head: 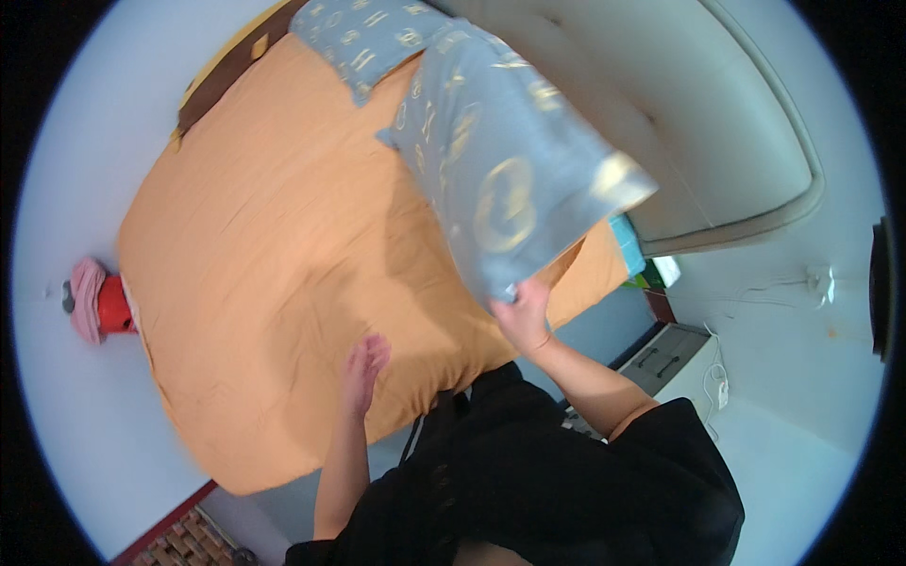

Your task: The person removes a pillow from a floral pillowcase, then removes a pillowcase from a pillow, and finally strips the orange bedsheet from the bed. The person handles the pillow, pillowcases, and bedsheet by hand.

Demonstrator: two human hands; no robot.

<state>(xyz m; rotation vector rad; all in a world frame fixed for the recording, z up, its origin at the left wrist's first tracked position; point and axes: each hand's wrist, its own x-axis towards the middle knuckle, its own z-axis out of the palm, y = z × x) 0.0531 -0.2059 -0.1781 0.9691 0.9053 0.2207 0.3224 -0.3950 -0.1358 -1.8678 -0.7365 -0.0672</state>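
Observation:
A blue-grey pillow [488,156] with yellow printed figures is tilted up off the bed, its right end slightly blurred. At its near corner, my right hand [524,315] pinches the fabric. My left hand [366,368] is raised over the near part of the bed, holding nothing, its fingers loosely bent. Beneath both hands spreads an orange fitted sheet [269,212], wrinkled toward the near edge. A second pillow [361,35] in the same print lies at the far end, partly behind the first one.
A padded pale headboard [708,120] rises at the right. Beyond the bed's right end stands a grey-fronted drawer cabinet [662,357] with a white cable [716,368]. A red object [115,304] with pink cloth [86,301] sits past the left edge. Brown folded fabric [226,74] lies along the far edge.

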